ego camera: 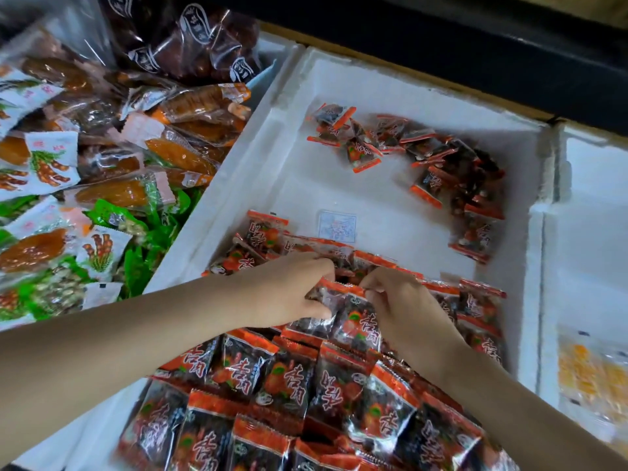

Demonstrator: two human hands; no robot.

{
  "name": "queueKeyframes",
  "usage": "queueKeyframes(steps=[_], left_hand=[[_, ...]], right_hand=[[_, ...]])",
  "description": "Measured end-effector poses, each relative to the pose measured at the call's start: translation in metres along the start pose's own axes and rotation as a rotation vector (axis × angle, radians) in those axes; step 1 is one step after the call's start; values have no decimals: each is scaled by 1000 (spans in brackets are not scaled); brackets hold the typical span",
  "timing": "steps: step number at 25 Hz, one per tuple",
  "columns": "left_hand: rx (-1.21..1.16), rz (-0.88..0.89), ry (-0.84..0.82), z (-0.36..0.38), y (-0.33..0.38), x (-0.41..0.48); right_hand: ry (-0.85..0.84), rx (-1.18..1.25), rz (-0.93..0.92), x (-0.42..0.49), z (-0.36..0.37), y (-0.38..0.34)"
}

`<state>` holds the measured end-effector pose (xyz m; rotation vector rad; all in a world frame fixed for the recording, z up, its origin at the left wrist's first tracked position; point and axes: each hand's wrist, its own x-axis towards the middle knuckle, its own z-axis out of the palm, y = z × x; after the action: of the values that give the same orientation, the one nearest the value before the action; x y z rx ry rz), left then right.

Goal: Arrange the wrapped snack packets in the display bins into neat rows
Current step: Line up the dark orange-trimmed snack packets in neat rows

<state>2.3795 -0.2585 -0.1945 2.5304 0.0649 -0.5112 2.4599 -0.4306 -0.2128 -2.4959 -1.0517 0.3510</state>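
While left hand (289,290) and right hand (404,311) both curl fingers, pinching red-and-black crinkly plastic snack packets (343,311) right between them, tidy rows (289,379) sit below hands, loose heap (452,171) way beyond right hand, all inside white foam bin (339,185).

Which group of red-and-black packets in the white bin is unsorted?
The far group at the back right of the white bin: its packets lie jumbled, while the near group overlaps in rows.

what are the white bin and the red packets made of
Bin: probably white expanded foam, like polystyrene; matte, grainy surface, thick walls with crumbly edges. Packets: thin glossy plastic film, partly clear; glare, crinkles and crimped red end seals suggest it.
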Motion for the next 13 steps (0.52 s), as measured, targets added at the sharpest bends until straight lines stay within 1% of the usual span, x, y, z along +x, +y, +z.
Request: queueKeyframes(steps=[2,3,5,6,7,9,10,11,12,13], left_hand=[[-130,-37,49,-4,5,-1],[-209,-59,91,-7,8,-2],[-380,-129,162,-13,12,-2],[-447,-161,170,-15,15,-2],[-497,-192,159,-15,17,-1],[-619,-255,116,-11,20,0],[-719,-291,77,-10,22,0],[-815,-317,50,-12,22,0],[-892,-331,31,-15,22,0],[-915,-313,17,-17,20,0]], right_hand=[[-11,30,43,0,0,0],[-4,-6,37,-1,0,-1],[74,-103,-55,-4,-1,-5],[109,-65,-102,-6,-3,-9],[101,40,-126,-9,-7,-15],[-29,277,-103,-15,-12,-32],[-88,311,-82,-16,-12,-39],[-105,310,-64,-16,-10,-42],[-102,307,-46,-16,-8,-42],[-92,314,-28,-15,-8,-42]])
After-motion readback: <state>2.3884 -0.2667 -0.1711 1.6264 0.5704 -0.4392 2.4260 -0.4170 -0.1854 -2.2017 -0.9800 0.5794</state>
